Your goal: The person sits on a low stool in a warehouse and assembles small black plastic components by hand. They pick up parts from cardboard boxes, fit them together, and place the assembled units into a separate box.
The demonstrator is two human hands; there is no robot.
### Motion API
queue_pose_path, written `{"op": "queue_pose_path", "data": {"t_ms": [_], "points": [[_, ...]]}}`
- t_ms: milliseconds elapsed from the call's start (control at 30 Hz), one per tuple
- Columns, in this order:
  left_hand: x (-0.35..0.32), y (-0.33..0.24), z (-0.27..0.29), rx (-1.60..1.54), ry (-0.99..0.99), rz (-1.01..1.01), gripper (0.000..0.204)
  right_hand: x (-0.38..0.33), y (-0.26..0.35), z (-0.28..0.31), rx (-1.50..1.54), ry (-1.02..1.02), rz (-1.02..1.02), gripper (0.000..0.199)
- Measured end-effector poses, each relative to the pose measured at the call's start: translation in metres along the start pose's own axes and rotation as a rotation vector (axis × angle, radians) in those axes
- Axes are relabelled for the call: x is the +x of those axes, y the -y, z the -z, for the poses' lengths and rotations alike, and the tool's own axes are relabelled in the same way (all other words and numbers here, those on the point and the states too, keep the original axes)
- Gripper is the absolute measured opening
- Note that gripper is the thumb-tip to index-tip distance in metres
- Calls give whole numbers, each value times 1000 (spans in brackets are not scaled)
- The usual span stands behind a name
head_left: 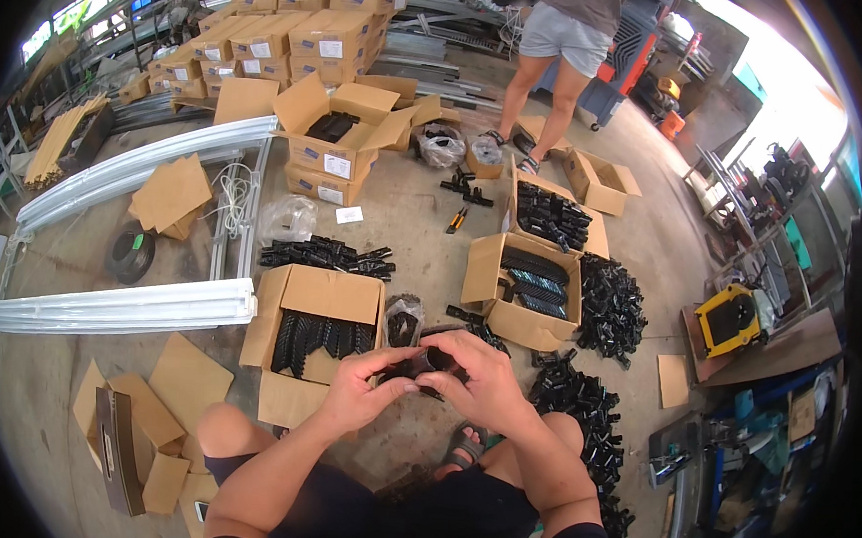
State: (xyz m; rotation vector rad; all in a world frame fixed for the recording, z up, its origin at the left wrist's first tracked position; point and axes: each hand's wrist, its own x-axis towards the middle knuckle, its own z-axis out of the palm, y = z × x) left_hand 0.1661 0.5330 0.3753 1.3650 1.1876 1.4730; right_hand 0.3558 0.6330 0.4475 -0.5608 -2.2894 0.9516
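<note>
Between my two hands, above my lap, is a dark tube-like plastic piece (433,361). My left hand (366,386) is curled round its left side and my right hand (482,379) round its right, thumbs nearly meeting in front. My fingers cover most of the piece. Beyond my left hand stands an open cardboard box (330,294) with black parts laid in rows. A clear plastic bag (405,318) of dark parts sits just past the hands. Ahead to the right, another open carton (525,329) holds stacked black parts, with a loose pile of black fittings (610,310) beside it.
More black fittings (579,410) lie along my right leg. White metal rails (126,306) rest on the floor at left. Stacked cartons (306,38) stand at the back. Another person (561,53) stands at the far right of them. An orange-handled cutter (457,219) lies ahead.
</note>
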Motion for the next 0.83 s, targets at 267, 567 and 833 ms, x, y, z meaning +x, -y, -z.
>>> {"op": "queue_pose_path", "data": {"t_ms": [267,567,833], "points": [[-4,7,1,-145,27,184,37,-1,-11,-10,27,-77,-4,49],[-1,4,1,-236,40,261,40,-2,-18,-16,76,-46,-100,43],[-3,19,-4,-246,-4,172,45,2,-20,-21,67,-90,-62,41]]}}
